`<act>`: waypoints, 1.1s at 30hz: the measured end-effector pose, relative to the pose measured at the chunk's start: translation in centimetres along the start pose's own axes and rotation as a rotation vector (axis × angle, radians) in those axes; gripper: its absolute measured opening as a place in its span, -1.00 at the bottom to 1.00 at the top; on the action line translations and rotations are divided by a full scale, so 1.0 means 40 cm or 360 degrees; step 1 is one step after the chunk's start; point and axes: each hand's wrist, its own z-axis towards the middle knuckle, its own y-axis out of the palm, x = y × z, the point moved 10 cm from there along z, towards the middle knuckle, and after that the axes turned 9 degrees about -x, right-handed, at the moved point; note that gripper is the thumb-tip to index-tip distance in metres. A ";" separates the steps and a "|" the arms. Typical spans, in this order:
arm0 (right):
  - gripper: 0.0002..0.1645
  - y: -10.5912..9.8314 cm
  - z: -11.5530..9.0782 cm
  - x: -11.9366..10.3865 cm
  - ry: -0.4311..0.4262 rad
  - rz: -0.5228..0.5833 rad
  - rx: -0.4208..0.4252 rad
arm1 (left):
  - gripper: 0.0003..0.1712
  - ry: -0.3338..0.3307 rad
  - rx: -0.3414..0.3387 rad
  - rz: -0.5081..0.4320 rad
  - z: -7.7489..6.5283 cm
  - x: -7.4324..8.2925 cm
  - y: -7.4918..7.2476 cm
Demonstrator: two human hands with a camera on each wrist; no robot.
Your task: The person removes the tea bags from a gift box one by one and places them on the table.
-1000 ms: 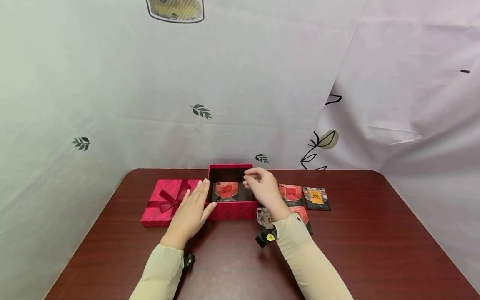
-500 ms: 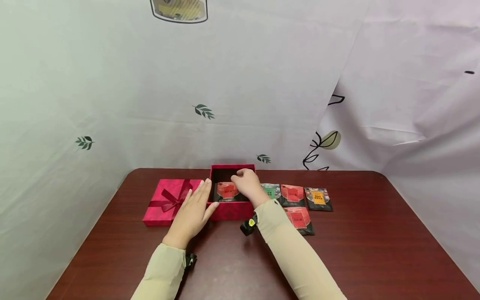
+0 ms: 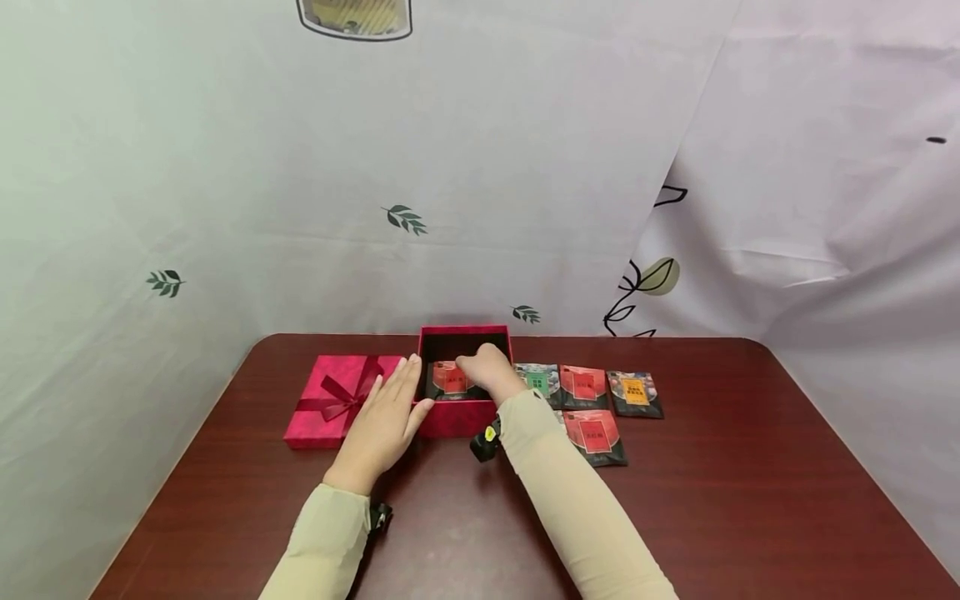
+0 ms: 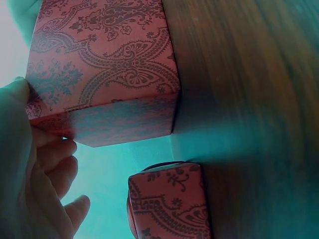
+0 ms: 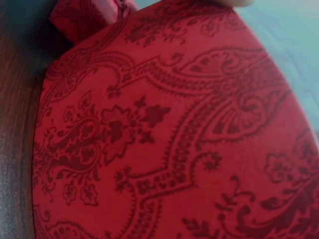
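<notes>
My left hand lies with long straight fingers along the left side of a red patterned gift box; its thumb is by the box's front corner. In the left wrist view the thumb and fingers of that hand are at the edge of the box. The right hand reaches down into the box from the right, and its fingertips are hidden there. Beside it in the box is a red and black sachet. The right wrist view is filled mostly by the box's wall.
Left of the box is its lid with a ribbon bow. To the right lie a green-labelled sachet, two red-labelled sachets and an orange-labelled one. Part of another sachet is hidden by the right sleeve. The table meets a printed cloth backdrop.
My right hand has moved left and down into the box, from above its right edge, uncovering the green-labelled sachet. The left hand stays beside the box.
</notes>
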 end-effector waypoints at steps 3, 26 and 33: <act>-0.27 0.010 0.004 0.009 0.0044 0.0007 -0.0048 | -0.19 -0.0001 -0.0004 -0.0012 0.001 0.000 0.003; -0.38 0.031 0.013 0.023 0.0145 0.0184 -0.0144 | -0.19 -0.0017 -0.0014 -0.0020 -0.002 -0.006 0.004; -0.45 0.019 0.009 0.020 0.0102 0.0232 -0.0104 | -0.18 -0.0017 -0.0003 -0.0015 0.000 -0.001 0.002</act>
